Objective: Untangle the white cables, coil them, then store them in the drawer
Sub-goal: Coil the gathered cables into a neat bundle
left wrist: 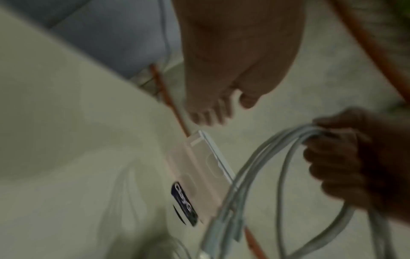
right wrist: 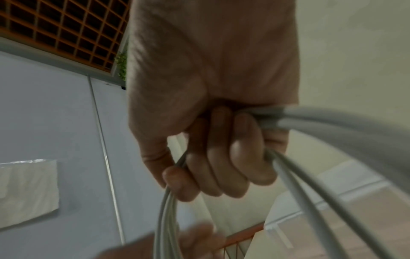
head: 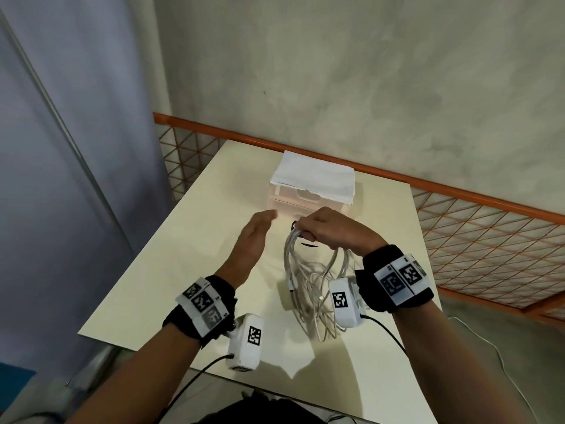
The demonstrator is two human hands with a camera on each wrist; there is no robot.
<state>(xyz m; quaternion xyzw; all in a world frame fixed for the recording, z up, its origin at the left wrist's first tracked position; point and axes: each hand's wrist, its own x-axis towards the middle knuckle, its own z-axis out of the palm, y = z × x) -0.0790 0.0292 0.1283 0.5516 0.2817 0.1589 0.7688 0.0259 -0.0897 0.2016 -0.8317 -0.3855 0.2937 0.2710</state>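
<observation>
My right hand [head: 318, 229] grips a bundle of looped white cables [head: 308, 280] above the table; its fingers [right wrist: 224, 164] curl round the strands [right wrist: 310, 122]. The loops hang down and their lower ends trail on the tabletop. My left hand [head: 260, 228] is held flat, fingers straight, just left of the bundle and holds nothing; the left wrist view shows its fingers [left wrist: 210, 117] extended toward the drawer unit [left wrist: 199, 171]. The small translucent drawer unit [head: 308, 200] stands behind both hands, its drawers closed, with a white folded cloth [head: 315, 175] on top.
The cream table [head: 183, 240] ends at an orange rail [head: 397, 179] with mesh fencing along the far side. A grey-blue wall panel [head: 61, 148] lies to the left. Black sensor leads [head: 388, 332] run from both wrists.
</observation>
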